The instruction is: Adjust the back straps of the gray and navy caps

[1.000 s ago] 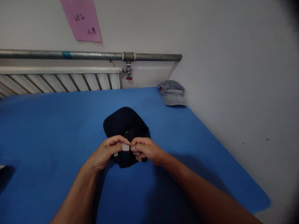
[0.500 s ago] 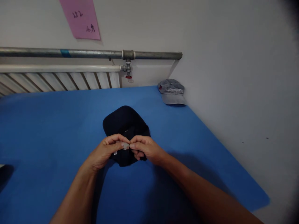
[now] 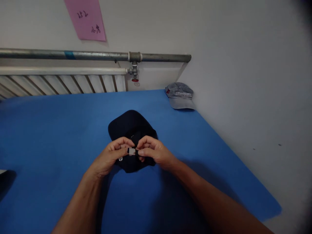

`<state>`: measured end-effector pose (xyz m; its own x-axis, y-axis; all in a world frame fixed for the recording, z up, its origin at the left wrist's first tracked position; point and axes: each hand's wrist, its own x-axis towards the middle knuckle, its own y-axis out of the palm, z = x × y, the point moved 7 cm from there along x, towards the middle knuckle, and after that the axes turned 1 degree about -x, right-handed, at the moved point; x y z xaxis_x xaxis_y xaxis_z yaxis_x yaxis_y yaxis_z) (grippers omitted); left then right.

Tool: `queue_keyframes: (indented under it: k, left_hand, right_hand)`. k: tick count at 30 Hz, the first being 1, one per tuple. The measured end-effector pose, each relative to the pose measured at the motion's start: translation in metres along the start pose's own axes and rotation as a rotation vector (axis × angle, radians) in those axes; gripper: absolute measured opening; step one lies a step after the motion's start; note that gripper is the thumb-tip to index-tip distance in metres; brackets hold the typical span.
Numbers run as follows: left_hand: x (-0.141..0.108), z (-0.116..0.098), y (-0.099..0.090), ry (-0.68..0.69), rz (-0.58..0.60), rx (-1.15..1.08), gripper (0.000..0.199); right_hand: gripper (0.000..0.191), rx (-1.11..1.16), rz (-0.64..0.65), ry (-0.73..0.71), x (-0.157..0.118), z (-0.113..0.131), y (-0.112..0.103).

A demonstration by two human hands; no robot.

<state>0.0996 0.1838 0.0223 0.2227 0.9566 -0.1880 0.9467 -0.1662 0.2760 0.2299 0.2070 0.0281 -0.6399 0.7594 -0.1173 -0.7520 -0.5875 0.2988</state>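
A dark cap [image 3: 128,123] lies on the blue tabletop, its brim pointing away from me. Over its near part both hands meet at a dark strap with a shiny metal buckle [image 3: 132,151]. My left hand [image 3: 113,155] pinches the strap at the buckle's left edge between thumb and fingers. From the right, my right hand [image 3: 153,151] grips the strap just beside the buckle, its thumb tip against it. The fingers hide part of the strap and of the cap.
Farther back on the blue table [image 3: 60,130], a grey cap [image 3: 180,96] sits by the right wall. Behind the table are a white radiator [image 3: 90,84], a metal pipe [image 3: 102,56] and a pink paper [image 3: 87,19]. A dark object [image 3: 6,182] shows at the left edge.
My right thumb and fingers have shifted slightly right and away from the buckle. More of the shiny buckle and the dark strap now shows between my hands.
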Motion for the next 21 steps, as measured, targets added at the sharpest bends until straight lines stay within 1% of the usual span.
queue_keyframes:
  k: [3, 7, 10, 13, 18, 21]
  left_hand:
    - [-0.0004, -0.0008, -0.0012, 0.010, -0.022, 0.000, 0.025]
    - [-0.0004, 0.0018, 0.0032, -0.037, 0.020, -0.006, 0.019]
    - [-0.0004, 0.0016, 0.0043, -0.034, 0.036, -0.030, 0.018]
    - [-0.0008, 0.0012, 0.0032, -0.023, 0.028, -0.052, 0.017]
    - [-0.0021, 0.0015, 0.0068, -0.050, 0.047, 0.000, 0.015]
    - [-0.0028, -0.0002, 0.0059, -0.049, 0.028, 0.001, 0.015]
  right_hand:
    - [0.020, -0.014, -0.002, 0.020, -0.0012, 0.0020, -0.0001]
    - [0.018, -0.029, -0.004, 0.004, -0.0015, 0.0028, 0.0033]
    - [0.017, -0.044, 0.003, -0.014, -0.0015, 0.0036, 0.0042]
    - [0.019, -0.046, -0.005, -0.009, -0.0015, 0.0037, 0.0022]
    - [0.018, -0.068, -0.004, -0.011, -0.0022, 0.0043, 0.0041]
    - [0.017, -0.098, 0.001, -0.042, -0.0036, 0.0091, 0.0048]
